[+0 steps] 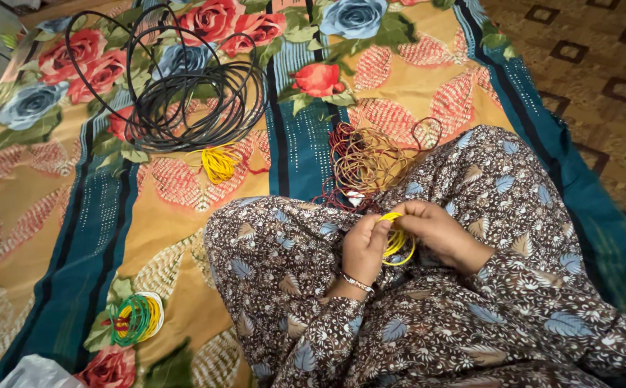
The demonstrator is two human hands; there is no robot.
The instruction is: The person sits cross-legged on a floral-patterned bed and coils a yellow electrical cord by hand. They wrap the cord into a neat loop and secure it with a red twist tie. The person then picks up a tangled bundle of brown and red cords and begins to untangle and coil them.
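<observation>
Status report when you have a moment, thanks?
Left hand and right hand both grip yellow wire coil over lap. Brown wire tangle just beyond. Nothing obstructing.

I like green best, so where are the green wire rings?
In the head view the green wire rings lie low on the left of the flowered sheet, stacked with yellow and white rings, left of the person's knee and apart from both hands.

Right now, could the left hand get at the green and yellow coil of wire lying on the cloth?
Probably yes: the green and yellow coil lies uncovered on that side, but the left hand is gripping the yellow wire loop with the right hand.
</observation>
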